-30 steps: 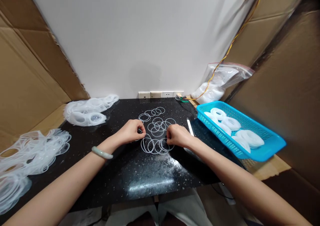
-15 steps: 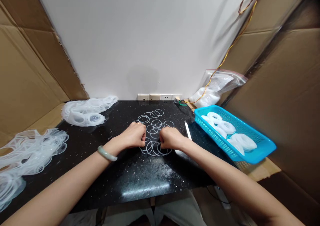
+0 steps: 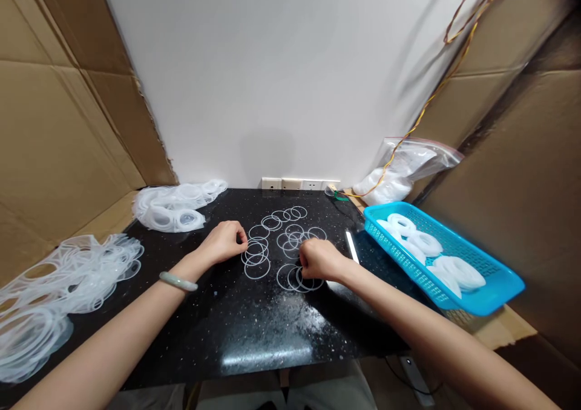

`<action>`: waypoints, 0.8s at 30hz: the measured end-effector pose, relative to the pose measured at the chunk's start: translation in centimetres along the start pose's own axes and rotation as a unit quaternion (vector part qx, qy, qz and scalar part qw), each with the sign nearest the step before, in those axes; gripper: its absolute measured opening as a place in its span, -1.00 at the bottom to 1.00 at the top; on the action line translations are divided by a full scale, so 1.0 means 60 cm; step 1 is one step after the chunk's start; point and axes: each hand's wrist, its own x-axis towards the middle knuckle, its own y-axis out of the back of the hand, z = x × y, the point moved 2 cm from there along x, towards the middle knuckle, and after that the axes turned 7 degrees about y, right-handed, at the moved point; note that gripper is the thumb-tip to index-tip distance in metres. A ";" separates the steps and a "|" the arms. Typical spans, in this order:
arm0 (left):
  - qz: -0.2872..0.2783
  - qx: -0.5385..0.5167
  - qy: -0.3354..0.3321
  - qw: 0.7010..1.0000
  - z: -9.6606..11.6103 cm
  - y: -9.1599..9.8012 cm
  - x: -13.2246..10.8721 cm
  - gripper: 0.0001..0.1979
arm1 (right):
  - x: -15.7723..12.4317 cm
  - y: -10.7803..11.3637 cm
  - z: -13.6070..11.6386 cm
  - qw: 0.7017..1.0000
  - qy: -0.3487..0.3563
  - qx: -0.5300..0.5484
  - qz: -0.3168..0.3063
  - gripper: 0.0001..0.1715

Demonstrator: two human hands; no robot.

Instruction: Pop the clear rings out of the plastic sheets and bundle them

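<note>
Thin clear rings (image 3: 257, 268) lie overlapped in a curved row on the black speckled tabletop (image 3: 218, 331). At the left edge of that row is my left hand (image 3: 223, 241), thumb and fingers pinched together, a pale green bangle (image 3: 178, 281) on its wrist. Whether a ring sits in the pinch is hidden. My right hand (image 3: 321, 259) is curled closed over the right-hand rings, between an upper cluster of rings (image 3: 293, 238) and a lower overlapping group of rings (image 3: 287, 277). Its fingertips are turned away, so what they hold cannot be made out.
Heaps of white ring-holed sheets (image 3: 77, 271) lie at left, with another pile (image 3: 175, 207) behind. At right stands a blue basket (image 3: 494, 298) with bundled white rings (image 3: 424, 244). A white strip (image 3: 351, 247), plastic bag (image 3: 385, 183), wall sockets (image 3: 293, 184) and hanging wire (image 3: 424, 109) are nearby.
My hands have moved farther apart, the left one leftward. A row of overlapped rings now shows beside its fingertips, separate from the lower right group. The camera view has shifted slightly.
</note>
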 end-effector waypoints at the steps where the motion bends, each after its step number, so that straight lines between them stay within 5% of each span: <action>1: -0.002 -0.007 0.003 1.000 0.002 -0.003 0.000 -0.89 | 0.000 0.002 0.001 1.000 -0.004 0.008 0.001 -0.91; 7: -0.020 -0.002 -0.030 0.999 0.010 -0.020 -0.007 -0.67 | -0.004 0.008 0.005 0.994 0.037 0.096 0.019 -0.89; 12: -0.006 0.017 -0.030 0.999 0.000 -0.025 -0.004 -0.65 | 0.007 0.002 -0.017 0.995 0.090 0.025 0.042 -0.75; 17: -0.020 0.035 -0.037 0.999 -0.001 -0.026 -0.002 -0.72 | 0.023 0.002 -0.030 0.995 0.087 -0.049 -0.003 -0.83; 24: -0.030 0.069 -0.054 0.996 0.025 -0.020 -0.004 -0.77 | 0.019 -0.007 -0.012 0.994 0.082 0.047 0.053 -0.89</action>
